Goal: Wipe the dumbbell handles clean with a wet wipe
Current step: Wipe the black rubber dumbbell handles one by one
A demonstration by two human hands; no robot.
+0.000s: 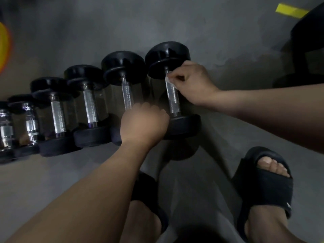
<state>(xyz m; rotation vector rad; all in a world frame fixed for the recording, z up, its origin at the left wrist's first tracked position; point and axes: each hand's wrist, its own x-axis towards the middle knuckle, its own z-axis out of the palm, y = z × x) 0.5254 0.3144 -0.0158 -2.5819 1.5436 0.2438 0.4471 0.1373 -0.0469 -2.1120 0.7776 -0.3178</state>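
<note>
Right hand (pixel 192 83) pinches the wet wipe (pixel 169 81) around the far end of the handle (pixel 172 99) of the end dumbbell (pixel 166 57) on the floor (pixel 228 41), placed to wipe along its length. Left hand (pixel 143 123), blurred, curls beside the near weight (pixel 185 125), probably steadying it; whether it grips, I cannot tell.

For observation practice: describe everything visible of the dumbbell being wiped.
Rightmost dumbbell: two round black heads joined by a silvery knurled handle. It lies on the grey floor, ending a row. The right hand pinches a white wipe against the handle's far end; the left hand sits by the near head, contact unclear.
</note>
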